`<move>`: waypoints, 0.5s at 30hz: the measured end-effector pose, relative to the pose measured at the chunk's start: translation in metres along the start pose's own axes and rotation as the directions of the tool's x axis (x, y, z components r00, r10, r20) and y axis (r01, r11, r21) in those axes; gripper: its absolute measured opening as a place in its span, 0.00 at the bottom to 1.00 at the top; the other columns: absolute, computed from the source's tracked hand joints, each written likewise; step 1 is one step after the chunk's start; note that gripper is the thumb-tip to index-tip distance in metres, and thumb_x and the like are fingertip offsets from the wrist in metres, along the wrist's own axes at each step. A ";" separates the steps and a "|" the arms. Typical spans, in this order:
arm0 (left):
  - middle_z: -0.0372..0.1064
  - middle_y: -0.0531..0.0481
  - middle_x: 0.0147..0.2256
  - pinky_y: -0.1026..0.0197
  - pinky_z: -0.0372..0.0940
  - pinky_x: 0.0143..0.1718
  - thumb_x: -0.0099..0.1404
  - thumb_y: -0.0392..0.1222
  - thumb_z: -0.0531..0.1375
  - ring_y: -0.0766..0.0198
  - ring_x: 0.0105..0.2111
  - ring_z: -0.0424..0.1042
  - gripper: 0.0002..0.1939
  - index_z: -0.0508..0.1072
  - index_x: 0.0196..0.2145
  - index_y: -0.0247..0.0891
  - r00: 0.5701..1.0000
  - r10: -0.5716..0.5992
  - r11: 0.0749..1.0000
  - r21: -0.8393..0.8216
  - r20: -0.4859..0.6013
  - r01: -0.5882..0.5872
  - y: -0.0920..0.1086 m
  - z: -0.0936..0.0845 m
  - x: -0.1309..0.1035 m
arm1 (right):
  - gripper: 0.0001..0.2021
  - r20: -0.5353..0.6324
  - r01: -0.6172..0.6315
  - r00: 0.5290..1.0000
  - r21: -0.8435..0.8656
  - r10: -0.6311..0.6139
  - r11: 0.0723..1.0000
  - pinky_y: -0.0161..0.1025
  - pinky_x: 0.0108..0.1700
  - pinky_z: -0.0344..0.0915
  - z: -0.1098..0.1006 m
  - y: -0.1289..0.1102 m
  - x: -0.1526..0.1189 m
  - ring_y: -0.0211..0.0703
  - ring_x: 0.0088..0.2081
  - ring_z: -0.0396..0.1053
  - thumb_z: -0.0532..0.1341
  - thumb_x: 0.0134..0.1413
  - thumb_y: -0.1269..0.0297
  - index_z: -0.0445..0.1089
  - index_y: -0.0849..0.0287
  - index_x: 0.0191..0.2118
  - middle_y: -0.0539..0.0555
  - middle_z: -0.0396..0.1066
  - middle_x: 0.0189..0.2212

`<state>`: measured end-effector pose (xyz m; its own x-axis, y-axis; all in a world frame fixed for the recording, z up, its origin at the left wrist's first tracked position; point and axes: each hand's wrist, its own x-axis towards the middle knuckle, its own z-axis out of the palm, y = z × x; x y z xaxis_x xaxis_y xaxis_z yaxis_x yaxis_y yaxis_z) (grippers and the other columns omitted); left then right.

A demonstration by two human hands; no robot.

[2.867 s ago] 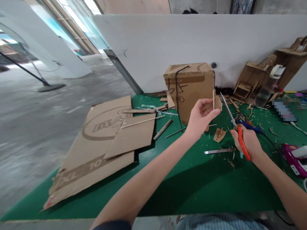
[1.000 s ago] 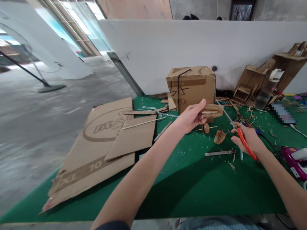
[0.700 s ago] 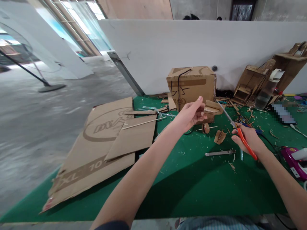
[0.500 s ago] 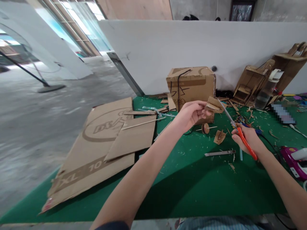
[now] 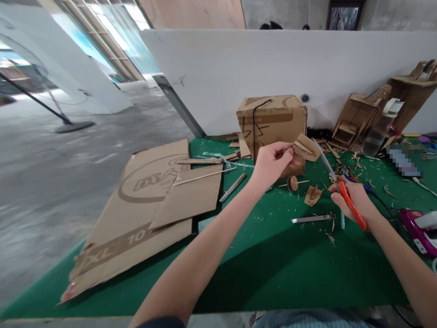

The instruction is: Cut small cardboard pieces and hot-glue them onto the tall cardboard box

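My left hand [image 5: 275,163] pinches a small cardboard piece [image 5: 307,148] that has a raised strip on its face, in front of the cardboard box [image 5: 278,123]. My right hand [image 5: 353,198] is closed on orange-handled scissors [image 5: 346,200]. Their blades point up and left, with the tips beside the right edge of the piece. Below lie a small cardboard wheel on a stick [image 5: 292,183], another small cardboard piece [image 5: 312,196] and a flat metallic cutter [image 5: 313,218].
Large cardboard sheets [image 5: 146,191] cover the left of the green table [image 5: 273,282]. Cardboard scraps lie near the box. To the right are cardboard structures [image 5: 355,120], a bottle [image 5: 380,127], a phone [image 5: 403,161] and a magenta tool [image 5: 418,232].
The cardboard piece has turned in my left hand, so its broad face shows more. My left hand has shifted slightly. The scissors have barely moved.
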<state>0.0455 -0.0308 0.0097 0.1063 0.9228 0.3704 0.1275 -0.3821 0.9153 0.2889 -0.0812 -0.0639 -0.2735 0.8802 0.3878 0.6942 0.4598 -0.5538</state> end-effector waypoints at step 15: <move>0.77 0.46 0.27 0.61 0.73 0.33 0.63 0.41 0.59 0.62 0.28 0.77 0.12 0.78 0.39 0.30 0.999 -0.023 0.999 -0.042 -0.049 0.021 -0.003 0.005 -0.002 | 0.17 0.018 -0.019 1.000 0.009 0.019 1.000 0.40 0.40 0.71 0.001 0.002 0.001 0.49 0.37 0.77 0.56 0.56 0.57 0.70 0.62 0.47 0.59 0.77 0.41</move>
<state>0.0496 -0.0318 0.0059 0.0549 0.9325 0.3570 0.0884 -0.3607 0.9285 0.2891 -0.0793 -0.0652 -0.2724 0.8907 0.3640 0.6931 0.4440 -0.5678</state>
